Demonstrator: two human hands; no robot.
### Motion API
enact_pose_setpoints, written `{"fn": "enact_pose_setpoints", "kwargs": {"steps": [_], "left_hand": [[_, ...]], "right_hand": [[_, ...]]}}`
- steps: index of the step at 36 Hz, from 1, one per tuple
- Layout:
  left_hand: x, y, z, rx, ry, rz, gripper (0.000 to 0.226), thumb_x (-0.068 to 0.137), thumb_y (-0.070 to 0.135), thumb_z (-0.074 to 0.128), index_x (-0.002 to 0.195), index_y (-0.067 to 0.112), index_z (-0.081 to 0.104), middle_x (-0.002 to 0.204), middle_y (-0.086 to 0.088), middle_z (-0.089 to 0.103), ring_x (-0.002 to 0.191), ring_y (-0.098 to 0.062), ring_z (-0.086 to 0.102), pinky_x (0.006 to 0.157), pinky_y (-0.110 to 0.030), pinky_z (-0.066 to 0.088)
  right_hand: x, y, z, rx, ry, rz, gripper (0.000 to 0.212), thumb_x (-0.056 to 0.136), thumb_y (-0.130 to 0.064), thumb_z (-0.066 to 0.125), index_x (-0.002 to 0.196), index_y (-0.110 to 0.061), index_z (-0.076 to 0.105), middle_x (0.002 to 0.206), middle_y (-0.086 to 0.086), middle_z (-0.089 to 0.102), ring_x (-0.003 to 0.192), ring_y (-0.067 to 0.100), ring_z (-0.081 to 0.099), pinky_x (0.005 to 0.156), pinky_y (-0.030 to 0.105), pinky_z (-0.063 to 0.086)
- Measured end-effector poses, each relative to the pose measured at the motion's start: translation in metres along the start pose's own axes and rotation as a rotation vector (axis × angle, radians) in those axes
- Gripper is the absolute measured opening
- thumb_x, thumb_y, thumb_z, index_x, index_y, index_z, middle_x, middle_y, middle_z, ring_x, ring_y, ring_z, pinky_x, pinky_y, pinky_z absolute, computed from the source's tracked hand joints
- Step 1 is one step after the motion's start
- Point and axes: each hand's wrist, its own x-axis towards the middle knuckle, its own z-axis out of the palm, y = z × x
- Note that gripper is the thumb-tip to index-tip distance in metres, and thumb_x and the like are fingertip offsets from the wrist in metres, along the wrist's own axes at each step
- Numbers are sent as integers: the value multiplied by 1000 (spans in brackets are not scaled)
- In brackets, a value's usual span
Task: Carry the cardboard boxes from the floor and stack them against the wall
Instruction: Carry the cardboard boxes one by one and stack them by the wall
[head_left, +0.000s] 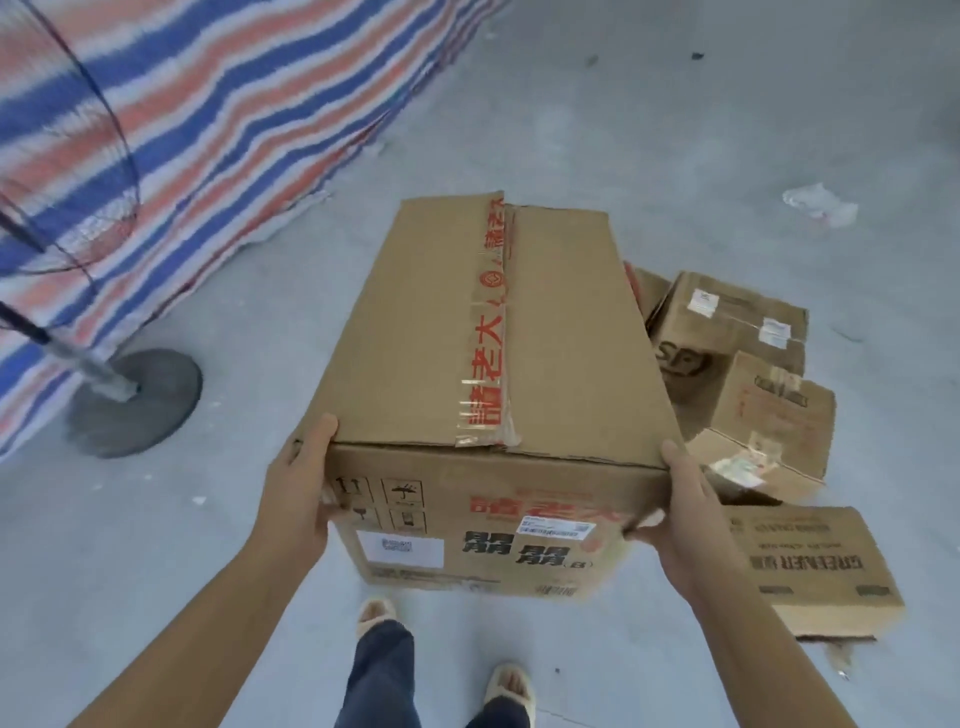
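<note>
A large brown cardboard box (566, 338) with red printed tape along its top seam hangs in front of me, lifted off the floor. My left hand (298, 493) grips its near left corner, thumb on the top edge. My right hand (685, 514) grips the near right corner, fingers curled round the side. To the right, on the concrete floor, lie more boxes: a box marked SF (727, 332), a smaller box (769, 431) in front of it, and a flat box with black print (810, 566).
A striped blue, red and white tarpaulin (197, 124) covers something at the left. A standing fan with a round grey base (150, 405) is in front of it. A scrap of white litter (821, 205) lies on the floor. My feet in sandals (509, 686) are below the box.
</note>
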Motion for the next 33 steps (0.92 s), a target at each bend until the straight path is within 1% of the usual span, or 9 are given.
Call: {"fn": "enact_pose_setpoints", "kwargs": {"steps": [6, 9, 13, 16, 18, 22, 27, 31, 33], "left_hand": [[-48, -23, -66, -73, 212, 4, 21, 95, 35, 53, 113, 24, 55, 96, 17, 55, 84, -2, 51, 77, -41, 49], [-72, -42, -104, -130, 326, -7, 20, 94, 36, 54, 112, 25, 56, 100, 14, 57, 89, -7, 53, 86, -48, 48], [-110, -72, -156, -187, 441, -15, 23, 92, 39, 55, 111, 27, 59, 118, 8, 58, 113, -18, 52, 91, -56, 49], [-144, -96, -190, -245, 525, -17, 25, 93, 39, 55, 114, 27, 58, 123, 6, 57, 115, -20, 53, 89, -56, 50], [-170, -113, -211, -280, 576, -15, 26, 93, 39, 54, 115, 27, 58, 124, 5, 57, 116, -22, 53, 89, -57, 50], [-230, -155, -259, -359, 723, -30, 29, 92, 40, 55, 116, 23, 55, 124, 3, 54, 118, -22, 50, 89, -57, 50], [-328, -219, -312, -462, 863, -10, 25, 92, 40, 55, 111, 24, 57, 117, 5, 55, 108, -20, 52, 90, -56, 49], [-417, -266, -352, -544, 1010, 8, 15, 93, 39, 54, 101, 27, 59, 100, 9, 57, 91, -16, 55, 80, -47, 49], [-459, -289, -368, -588, 1085, 4, 12, 93, 38, 54, 96, 28, 60, 98, 8, 57, 94, -20, 56, 75, -44, 47]], "right_hand": [[-19, 9, 25, -145, -235, 21, 19, 98, -41, 40, 101, -40, 58, 120, -5, 59, 107, 20, 55, 72, 42, 47], [-33, 19, 41, -234, -347, 36, 25, 98, -42, 39, 109, -37, 61, 122, -6, 60, 113, 18, 52, 73, 44, 47], [-60, 37, 60, -337, -496, 67, 31, 98, -42, 39, 118, -31, 60, 116, -7, 63, 106, 13, 55, 76, 47, 50], [-87, 51, 72, -399, -568, 100, 30, 98, -42, 41, 118, -28, 58, 108, -6, 62, 97, 12, 55, 85, 53, 49], [-110, 63, 78, -439, -624, 106, 28, 98, -41, 41, 117, -28, 57, 107, -5, 62, 94, 12, 55, 84, 52, 49], [-169, 92, 82, -500, -731, 101, 25, 100, -39, 40, 118, -34, 56, 103, -12, 61, 95, 6, 55, 92, 58, 47], [-252, 141, 71, -612, -910, 61, 20, 99, -38, 41, 95, -39, 60, 91, -13, 65, 88, 8, 57, 95, 61, 45], [-325, 187, 54, -723, -1103, 47, 27, 98, -41, 41, 105, -33, 66, 91, -10, 73, 93, 14, 65, 88, 59, 50], [-360, 209, 46, -789, -1173, 59, 30, 97, -41, 40, 110, -31, 65, 99, -5, 73, 94, 15, 66, 87, 59, 51]]}}
